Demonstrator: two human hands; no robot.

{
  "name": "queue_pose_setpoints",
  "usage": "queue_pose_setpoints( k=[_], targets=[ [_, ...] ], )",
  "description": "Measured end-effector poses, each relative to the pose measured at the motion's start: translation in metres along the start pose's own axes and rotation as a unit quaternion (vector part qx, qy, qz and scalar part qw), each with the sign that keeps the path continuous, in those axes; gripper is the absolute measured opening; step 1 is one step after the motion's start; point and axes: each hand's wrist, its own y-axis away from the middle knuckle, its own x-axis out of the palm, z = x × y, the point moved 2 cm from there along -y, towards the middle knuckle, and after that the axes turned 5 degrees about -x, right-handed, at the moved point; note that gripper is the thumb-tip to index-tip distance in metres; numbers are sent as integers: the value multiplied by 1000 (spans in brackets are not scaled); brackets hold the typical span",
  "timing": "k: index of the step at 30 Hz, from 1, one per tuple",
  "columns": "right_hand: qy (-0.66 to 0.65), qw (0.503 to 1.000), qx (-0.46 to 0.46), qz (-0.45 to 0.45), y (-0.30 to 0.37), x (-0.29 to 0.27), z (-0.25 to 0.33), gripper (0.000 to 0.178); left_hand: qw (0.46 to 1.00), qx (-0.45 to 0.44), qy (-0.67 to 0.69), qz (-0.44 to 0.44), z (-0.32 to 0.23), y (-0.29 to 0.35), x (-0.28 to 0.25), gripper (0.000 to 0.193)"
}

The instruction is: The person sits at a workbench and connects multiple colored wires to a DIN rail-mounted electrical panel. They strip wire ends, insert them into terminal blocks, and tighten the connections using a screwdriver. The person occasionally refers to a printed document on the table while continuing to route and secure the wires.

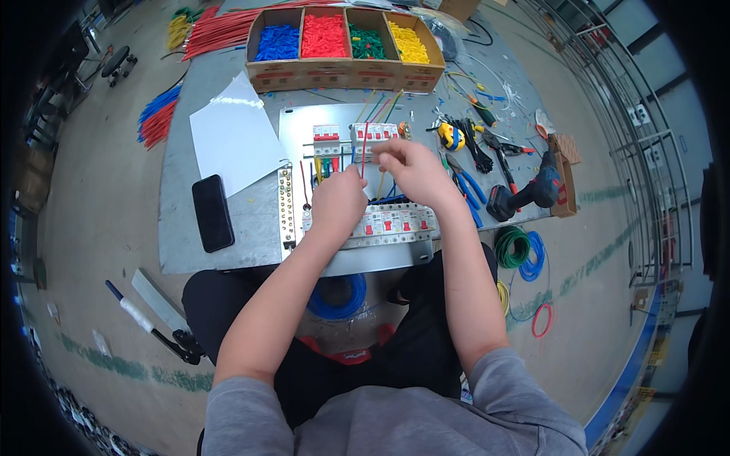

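My left hand (340,199) is closed, its fingertips pinched round a red wire (364,148) that stands up from them. Just right of it, my right hand (417,173) is loosely bent, fingers apart, near the wire with nothing visible in it. Both hands are over a metal mounting plate (296,121) on the table. Along its far side sit two groups of circuit breakers, a smaller one (326,137) and a larger one (376,135) with several thin coloured wires rising behind. A longer row of breakers (389,222) lies nearest me. My hands hide the wiring between the rows.
A terminal strip (287,209) edges the plate's left side. Left of it lie a black phone (213,213) and white sheet (234,137). A divided cardboard box (346,74) of coloured sleeves stands behind. Pliers (468,182), a tape measure (451,137) and a cordless drill (526,194) are right.
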Motion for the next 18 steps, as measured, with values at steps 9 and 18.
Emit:
queue_pose_setpoints(
  k=[9, 18],
  targets=[
    [108, 990, 28, 87, 13, -10, -2, 28, 998, 57, 19, 29, -9, 20, -11, 28],
    [123, 976, 95, -149, 7, -32, -21, 23, 994, 94, 4, 50, -23, 13, 9, 30]
  ],
)
